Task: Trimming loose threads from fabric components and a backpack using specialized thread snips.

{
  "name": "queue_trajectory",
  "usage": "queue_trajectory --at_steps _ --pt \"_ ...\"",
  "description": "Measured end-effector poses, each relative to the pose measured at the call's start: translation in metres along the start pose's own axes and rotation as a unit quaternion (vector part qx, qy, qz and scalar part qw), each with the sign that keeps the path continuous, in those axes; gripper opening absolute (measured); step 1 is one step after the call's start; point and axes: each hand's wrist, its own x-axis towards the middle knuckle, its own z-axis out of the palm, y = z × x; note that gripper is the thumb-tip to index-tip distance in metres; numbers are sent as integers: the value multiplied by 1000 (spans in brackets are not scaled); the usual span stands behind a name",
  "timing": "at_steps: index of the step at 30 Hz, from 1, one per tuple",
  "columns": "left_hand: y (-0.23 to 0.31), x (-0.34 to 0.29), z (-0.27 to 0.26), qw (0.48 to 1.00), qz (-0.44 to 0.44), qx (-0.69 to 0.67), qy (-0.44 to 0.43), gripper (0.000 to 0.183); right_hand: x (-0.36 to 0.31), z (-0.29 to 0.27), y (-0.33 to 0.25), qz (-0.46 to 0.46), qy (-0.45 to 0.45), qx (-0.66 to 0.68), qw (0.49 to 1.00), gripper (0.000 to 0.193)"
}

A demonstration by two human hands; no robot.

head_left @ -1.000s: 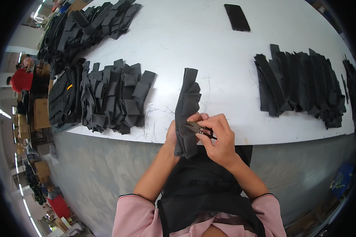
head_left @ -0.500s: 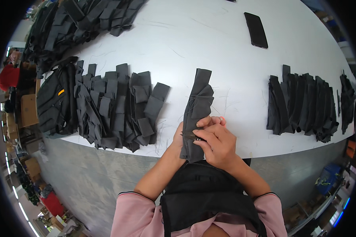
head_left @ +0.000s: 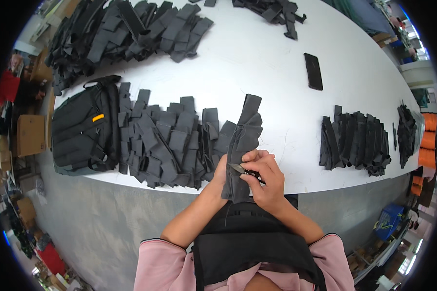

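Observation:
A dark grey folded fabric strip [head_left: 247, 133] with loose threads along it stands up lengthwise over the table's near edge. My left hand [head_left: 220, 172] grips it from its left side, the fingers mostly hidden behind the cloth. In my right hand [head_left: 268, 180] is a small pair of thread snips [head_left: 238, 168], dark at the handle and pointed at the blade. The blade lies across the strip's lower half, touching or just above it. A loose thread dangles below the strip's bottom end.
On the left of the white table [head_left: 272, 63] are a black backpack [head_left: 85, 128] and a heap of grey strips [head_left: 165, 140]. Another heap [head_left: 131, 31] lies behind. A phone [head_left: 313, 72] sits far right, and bundled strips [head_left: 355, 140] lie nearer on the right.
The view has shifted, showing more of the table's far side. The snips' blade shows more plainly against the strip, while both hands keep their hold.

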Motion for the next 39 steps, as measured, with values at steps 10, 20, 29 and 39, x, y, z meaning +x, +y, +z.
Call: queue_trajectory --at_steps 10,20,29,39 --pt "21 -46 11 922 63 353 149 46 -11 19 -70 114 135 169 970 31" --pt "27 -103 14 899 46 433 -39 20 -37 52 -87 137 282 308 898 23" --pt "42 -122 14 938 -22 343 -36 40 -42 64 -101 251 229 306 889 12" --pt "33 -124 33 898 27 439 -22 43 -54 48 -75 203 210 421 859 19"
